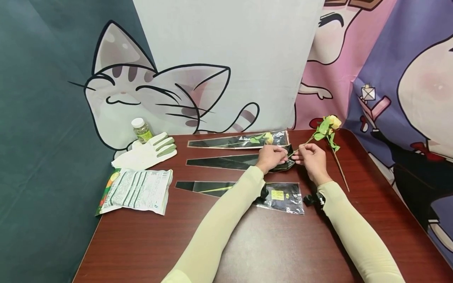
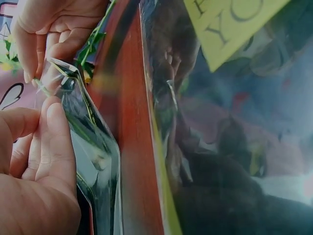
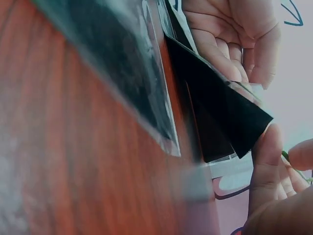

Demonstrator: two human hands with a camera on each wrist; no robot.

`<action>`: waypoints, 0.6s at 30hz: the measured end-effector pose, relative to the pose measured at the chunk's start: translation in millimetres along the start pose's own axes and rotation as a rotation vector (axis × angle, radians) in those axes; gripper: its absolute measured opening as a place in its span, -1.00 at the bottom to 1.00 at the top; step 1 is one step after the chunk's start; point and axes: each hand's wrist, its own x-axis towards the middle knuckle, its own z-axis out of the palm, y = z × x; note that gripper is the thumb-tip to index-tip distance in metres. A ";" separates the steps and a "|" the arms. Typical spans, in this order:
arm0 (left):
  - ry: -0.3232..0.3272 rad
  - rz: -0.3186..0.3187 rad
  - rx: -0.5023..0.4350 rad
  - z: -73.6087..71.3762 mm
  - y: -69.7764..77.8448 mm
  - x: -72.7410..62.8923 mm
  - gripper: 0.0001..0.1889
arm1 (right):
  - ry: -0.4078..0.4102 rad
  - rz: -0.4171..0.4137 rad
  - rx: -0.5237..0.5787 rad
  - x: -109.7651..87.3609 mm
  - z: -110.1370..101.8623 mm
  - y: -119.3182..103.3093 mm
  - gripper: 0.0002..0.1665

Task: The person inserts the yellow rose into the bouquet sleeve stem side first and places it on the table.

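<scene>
My left hand [image 1: 271, 157] pinches the clear front edge of a long, tapered black-backed flower sleeve [image 1: 219, 160], the middle of three on the table. Its wide mouth gapes open in the right wrist view, where the black back panel [image 3: 215, 88] stands away from the fingers. A yellow artificial rose [image 1: 334, 122] with green leaves slants down to the left, its thin stem pinched by my right hand [image 1: 313, 161]. The stem's lower end is at the sleeve mouth; fingers partly hide it, so how far inside it reaches cannot be told. Another rose's stem [image 1: 341, 171] lies right of that hand.
The back sleeve [image 1: 212, 142] contains a yellow rose. Nearest me lies a third sleeve [image 1: 291, 204] with a yellow label. At left are a white-and-green glove [image 1: 141, 155], a lidded jar [image 1: 142, 131] and a printed plastic packet [image 1: 138, 192]. Curtains border the table.
</scene>
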 end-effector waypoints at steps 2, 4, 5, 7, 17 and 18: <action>-0.001 0.001 -0.008 -0.1 0.4 0.6 -0.90 | 0.001 -0.007 0.014 -0.3 -0.1 -0.2 -0.79; 0.003 0.003 -0.006 -0.3 1.1 0.6 -0.90 | 0.002 -0.010 0.032 -0.1 0.0 0.0 -0.83; 0.005 0.004 -0.002 -0.4 1.5 0.5 -0.90 | 0.005 -0.008 0.039 -0.5 0.5 0.1 -0.85; 0.007 0.003 -0.001 -0.6 2.4 -0.1 -0.90 | 0.015 -0.004 0.039 -0.9 1.4 0.7 -0.87; 0.007 0.034 0.002 -0.3 6.4 -1.8 -0.89 | 0.020 0.023 -0.041 -2.1 5.4 0.7 -0.87; 0.010 0.040 0.005 -0.2 6.8 -1.5 -0.90 | 0.011 0.028 -0.049 -2.2 5.8 0.2 -0.87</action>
